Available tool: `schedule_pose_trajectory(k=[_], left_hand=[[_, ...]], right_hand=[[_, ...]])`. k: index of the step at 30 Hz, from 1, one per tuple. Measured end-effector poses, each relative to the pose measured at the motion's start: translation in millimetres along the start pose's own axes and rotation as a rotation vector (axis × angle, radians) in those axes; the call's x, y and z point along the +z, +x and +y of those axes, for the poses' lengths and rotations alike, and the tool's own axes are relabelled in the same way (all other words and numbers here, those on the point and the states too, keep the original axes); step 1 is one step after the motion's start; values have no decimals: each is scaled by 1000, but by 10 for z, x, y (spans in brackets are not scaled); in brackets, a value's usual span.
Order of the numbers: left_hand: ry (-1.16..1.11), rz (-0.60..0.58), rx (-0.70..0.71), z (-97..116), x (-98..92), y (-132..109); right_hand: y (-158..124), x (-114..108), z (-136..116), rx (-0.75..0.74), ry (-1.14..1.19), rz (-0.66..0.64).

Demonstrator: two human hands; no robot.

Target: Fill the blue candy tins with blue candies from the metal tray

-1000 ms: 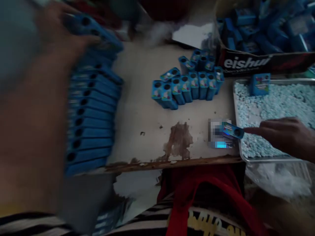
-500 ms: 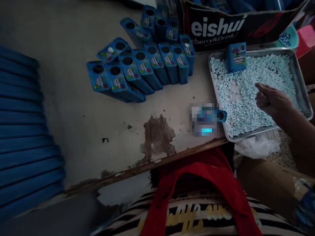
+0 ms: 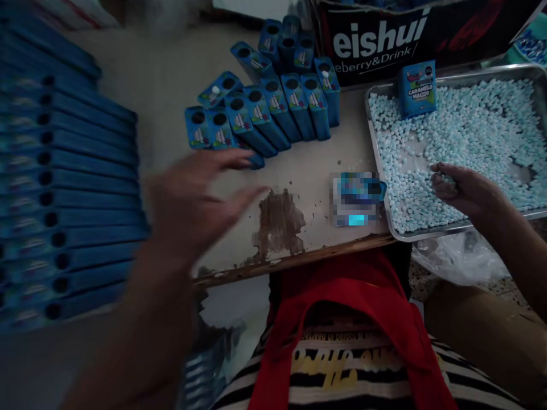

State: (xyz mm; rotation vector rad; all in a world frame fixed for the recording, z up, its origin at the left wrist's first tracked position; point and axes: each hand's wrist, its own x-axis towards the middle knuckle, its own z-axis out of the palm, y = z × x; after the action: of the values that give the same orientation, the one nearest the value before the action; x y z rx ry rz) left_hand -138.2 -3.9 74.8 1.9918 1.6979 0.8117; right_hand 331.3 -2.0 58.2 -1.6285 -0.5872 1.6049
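Note:
My left hand (image 3: 188,199) is stretched over the table with thumb and fingers apart and nothing between them, blurred by motion. It is nearest the front of a group of upright blue candy boxes (image 3: 273,108) with dark round holes in their tops. Above the candies in a metal tray (image 3: 376,154), my right hand (image 3: 459,185) is closed; its fingers hide whatever they may hold. Small pale blue and white candies (image 3: 465,125) cover much of the tray. One blue box (image 3: 417,88) labelled "Caramelo Macizo" stands among them.
Rows of blue boxes (image 3: 94,216) are stacked at the left. Beside the tray lies a pixelated item (image 3: 356,199) with a bright cyan patch. A black carton (image 3: 384,45) stands behind. A clear plastic bag (image 3: 461,259) is below the tray.
My left hand has come into view from the lower left, reaching over the table with fingers spread. My right hand stays closed above the candies. The view has shifted left.

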Motion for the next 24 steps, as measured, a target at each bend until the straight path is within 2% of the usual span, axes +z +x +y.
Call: schedule_pose_trajectory(k=[2,5,6,8,10,12,14,16,19,22,24], left_hand=[[-91,-30,50,63,424,-78],[-294,-135,34,218,1054,-75],[-338,-185,35,272,1201,-49],[-398,-285,50,373,1363,21],[-412,-341,107,477,1371,108],[-320,-320,252,622,1288,197],[-138,-249,431,835,1181,275],[23,-195,566,1091,1101,329],[118,-245,665,1398,1083,378],[121,-286,668,1419,1172,415],[100,-193,595,1278,1249,421]], right_hand=[[-29,74,34,-72,5,-43],[-90,167,46,-292,-104,-95],[-108,192,43,-384,-206,-109],[-131,241,47,-569,-452,-101],[-138,301,82,-703,-601,-36],[-129,390,161,-724,-499,26],[-108,515,272,-613,-223,11],[-72,660,384,-438,62,-63],[2,856,504,-250,334,-166],[73,963,555,-149,524,-142],[102,984,570,-86,611,-119]])
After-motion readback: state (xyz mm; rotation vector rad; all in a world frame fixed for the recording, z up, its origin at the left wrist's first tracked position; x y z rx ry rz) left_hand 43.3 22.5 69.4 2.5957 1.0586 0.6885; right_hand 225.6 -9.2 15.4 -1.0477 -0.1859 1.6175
